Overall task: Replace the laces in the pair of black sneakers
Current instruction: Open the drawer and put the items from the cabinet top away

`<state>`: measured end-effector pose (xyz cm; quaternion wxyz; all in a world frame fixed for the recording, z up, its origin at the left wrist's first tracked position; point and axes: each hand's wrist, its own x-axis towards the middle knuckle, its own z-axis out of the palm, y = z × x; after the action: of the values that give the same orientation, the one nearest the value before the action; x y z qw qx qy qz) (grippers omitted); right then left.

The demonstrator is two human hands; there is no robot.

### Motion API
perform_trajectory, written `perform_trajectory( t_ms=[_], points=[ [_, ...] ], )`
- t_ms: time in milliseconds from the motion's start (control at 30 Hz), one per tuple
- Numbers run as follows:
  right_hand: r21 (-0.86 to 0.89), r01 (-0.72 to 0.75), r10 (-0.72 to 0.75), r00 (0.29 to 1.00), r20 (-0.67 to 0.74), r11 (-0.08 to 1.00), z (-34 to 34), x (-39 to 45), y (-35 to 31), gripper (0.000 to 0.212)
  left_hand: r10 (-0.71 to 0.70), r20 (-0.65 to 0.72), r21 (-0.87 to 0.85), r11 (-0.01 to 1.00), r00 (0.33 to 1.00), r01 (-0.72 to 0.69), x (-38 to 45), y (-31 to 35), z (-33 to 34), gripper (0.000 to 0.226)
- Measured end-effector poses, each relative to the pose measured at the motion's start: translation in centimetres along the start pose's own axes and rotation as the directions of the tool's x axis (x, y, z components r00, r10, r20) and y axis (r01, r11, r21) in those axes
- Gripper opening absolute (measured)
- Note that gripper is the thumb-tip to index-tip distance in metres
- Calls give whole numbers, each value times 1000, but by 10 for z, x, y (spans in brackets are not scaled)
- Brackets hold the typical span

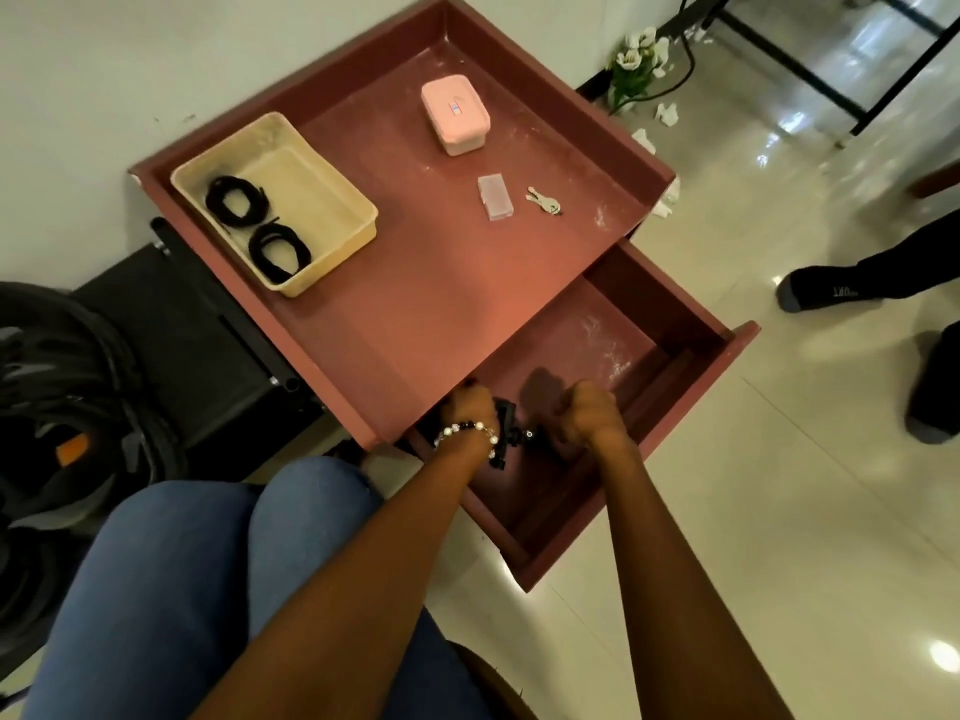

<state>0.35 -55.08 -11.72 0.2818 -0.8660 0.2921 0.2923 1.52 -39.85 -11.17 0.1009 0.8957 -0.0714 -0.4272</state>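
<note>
While two coiled laces (258, 222) lie in the tray (332, 184) on the tabletop (415, 283), both hands, left hand (470, 410) and right hand (589, 415), grip dark sneakers (511, 426) inside the open drawer (691, 407).

The reddish-brown bench (415, 314) with a raised rim carries a cream plastic tray (332, 200) at its back left, a pink lidded plastic box (455, 115) farther right, and nearer, a small clear plastic case (495, 195) just beside silver keys (544, 201).
</note>
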Motion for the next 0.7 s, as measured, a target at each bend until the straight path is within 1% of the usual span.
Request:
perform_trajectory(
  t_ms=[33,67,100,167,200,233,300,333,400,433,500,567,633,700],
  points=[
    [23,11,-11,999,-30,1000,-8,1,0,16,-19,-80,-2,1000,997,19,1,6,-3,30],
    [55,29,-24,996,-82,998,-16,3,-2,14,26,-155,-31,999,988,-32,-3,15,-9,27],
    [98,51,-37,989,-142,994,-24,3,-3,12,37,-166,-72,996,985,-50,-7,23,-15,25],
    [193,103,-51,965,-257,976,-39,6,-7,11,153,-170,-182,966,973,-184,-8,30,-25,19],
    [237,129,-52,951,-306,963,-48,6,-11,12,197,-227,-249,935,954,-252,-13,34,-31,13],
    [288,154,-47,937,-346,945,-57,5,-18,13,212,-285,-312,902,935,-300,-16,37,-41,7],
    [365,219,-57,912,-407,905,-74,5,-33,15,191,-411,-393,845,891,-363,-17,42,-63,17],
    [374,267,-83,894,-441,888,-82,7,-42,15,140,-468,-444,816,873,-369,-13,44,-77,19],
    [334,352,-151,852,-501,874,-94,15,-60,9,30,-561,-488,795,827,-360,-3,45,-104,13],
    [301,379,-179,831,-526,875,-97,20,-69,7,-16,-604,-481,805,797,-348,7,43,-117,13],
    [238,425,-227,787,-574,873,-103,34,-87,7,-76,-643,-459,835,762,-304,35,37,-141,18],
    [173,454,-279,760,-588,874,-105,50,-102,12,-100,-653,-420,873,750,-249,60,32,-160,27],
    [88,456,-329,749,-575,886,-105,68,-114,23,-101,-657,-390,894,747,-222,83,30,-175,41],
    [-51,453,-402,729,-554,890,-102,85,-122,29,-86,-651,-369,904,754,-215,98,34,-182,54]
  ],
)
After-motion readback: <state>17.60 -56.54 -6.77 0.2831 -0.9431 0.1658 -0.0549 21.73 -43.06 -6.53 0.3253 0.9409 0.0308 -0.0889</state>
